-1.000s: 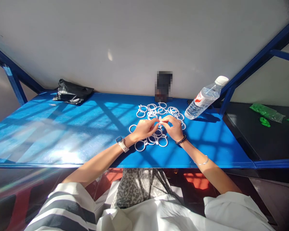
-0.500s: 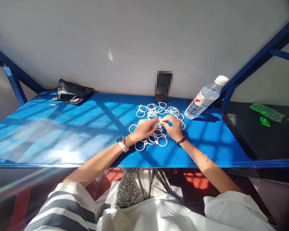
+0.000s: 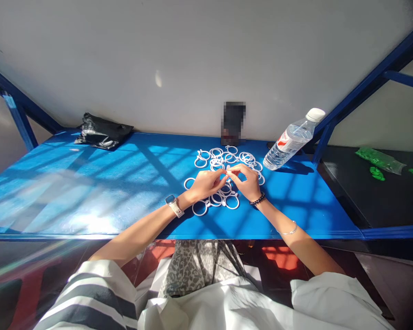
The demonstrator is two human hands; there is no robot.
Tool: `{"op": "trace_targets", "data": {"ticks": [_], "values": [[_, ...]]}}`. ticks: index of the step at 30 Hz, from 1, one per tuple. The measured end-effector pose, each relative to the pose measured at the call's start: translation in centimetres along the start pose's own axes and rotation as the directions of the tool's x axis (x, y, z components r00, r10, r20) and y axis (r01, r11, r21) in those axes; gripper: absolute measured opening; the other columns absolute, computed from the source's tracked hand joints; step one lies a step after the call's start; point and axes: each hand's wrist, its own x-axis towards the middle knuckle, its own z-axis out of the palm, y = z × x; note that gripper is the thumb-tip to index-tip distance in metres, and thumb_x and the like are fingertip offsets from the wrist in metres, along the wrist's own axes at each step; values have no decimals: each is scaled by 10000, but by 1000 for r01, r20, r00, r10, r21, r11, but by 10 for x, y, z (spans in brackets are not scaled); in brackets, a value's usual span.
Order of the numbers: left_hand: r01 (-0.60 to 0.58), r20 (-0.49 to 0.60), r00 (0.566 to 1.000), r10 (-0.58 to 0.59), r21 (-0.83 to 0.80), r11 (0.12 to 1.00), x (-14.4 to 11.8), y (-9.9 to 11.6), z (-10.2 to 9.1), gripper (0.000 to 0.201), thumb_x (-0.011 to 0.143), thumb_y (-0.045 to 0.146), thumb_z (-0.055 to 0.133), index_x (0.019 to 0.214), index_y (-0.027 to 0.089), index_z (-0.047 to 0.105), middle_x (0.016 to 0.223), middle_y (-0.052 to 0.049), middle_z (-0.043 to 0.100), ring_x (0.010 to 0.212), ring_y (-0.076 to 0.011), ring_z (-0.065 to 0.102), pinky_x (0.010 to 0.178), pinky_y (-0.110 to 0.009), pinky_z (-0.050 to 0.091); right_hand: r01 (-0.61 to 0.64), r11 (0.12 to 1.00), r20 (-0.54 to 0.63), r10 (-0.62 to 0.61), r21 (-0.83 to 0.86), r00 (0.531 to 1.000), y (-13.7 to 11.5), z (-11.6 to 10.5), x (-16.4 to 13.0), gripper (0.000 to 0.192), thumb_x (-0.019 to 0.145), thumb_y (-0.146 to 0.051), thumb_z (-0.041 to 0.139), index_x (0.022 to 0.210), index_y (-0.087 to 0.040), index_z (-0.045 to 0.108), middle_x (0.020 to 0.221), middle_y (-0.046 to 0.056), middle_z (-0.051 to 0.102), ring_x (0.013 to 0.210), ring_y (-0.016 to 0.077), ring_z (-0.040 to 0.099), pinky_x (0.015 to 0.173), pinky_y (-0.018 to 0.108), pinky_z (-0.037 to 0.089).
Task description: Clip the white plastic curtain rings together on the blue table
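My left hand (image 3: 206, 183) and my right hand (image 3: 248, 182) meet fingertip to fingertip above the blue table (image 3: 89, 183). Together they pinch one small white plastic ring (image 3: 227, 170), mostly hidden by my fingers. Under and in front of my hands lies a linked cluster of white rings (image 3: 217, 200). Behind my hands, several loose white rings (image 3: 227, 156) are scattered on the table. A watch sits on my left wrist and a dark bead bracelet on my right.
A clear water bottle (image 3: 291, 140) leans against the blue frame at the right. A black plastic bag (image 3: 101, 131) lies at the back left. A dark blurred object (image 3: 233, 123) stands against the wall. Green pieces (image 3: 380, 160) lie on a black surface to the right.
My hands stay pinched together on the ring with only slight finger movement. The view has shifted a touch.
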Motion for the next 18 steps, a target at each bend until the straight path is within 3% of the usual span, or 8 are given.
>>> {"op": "trace_targets", "data": {"ticks": [10,14,18], "values": [[86,-108,990,-91,-56,995,3,-6,4,293,897,416,548,1072,180,543,559,67,526,460,-87,493,485,-196,323,-125,988,-35,128,93,991,2,2,-2,112,870,-332,612,914,-235,646,865,23,719,775,181,695,704,322,601],[-24,-153,988,13,-68,997,5,-11,7,212,928,364,513,1003,174,568,594,46,553,494,-86,512,502,-197,360,-141,984,-32,146,109,989,2,2,-1,117,866,-345,612,896,-233,632,843,24,704,770,183,687,701,323,598],[-140,-278,953,116,-66,988,6,-12,7,183,942,338,501,946,172,576,728,2,619,615,-103,572,597,-218,437,-147,987,-45,150,57,988,1,0,2,99,868,-324,598,862,-225,604,804,26,681,727,177,666,665,317,580]]}}
